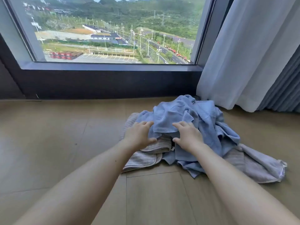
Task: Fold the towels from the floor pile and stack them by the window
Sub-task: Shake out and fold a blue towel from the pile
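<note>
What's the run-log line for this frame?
stage: reaching into towel pile | left hand: open, over pile | right hand: open, over blue towel | folded stack: none visible

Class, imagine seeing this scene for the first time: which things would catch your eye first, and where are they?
The rumpled pile of blue and striped towels on the wooden floor, right of centre, draws the eye, with the left hand and right hand spread on its near side. Behind it, the big window shows roads and green hills.
</note>
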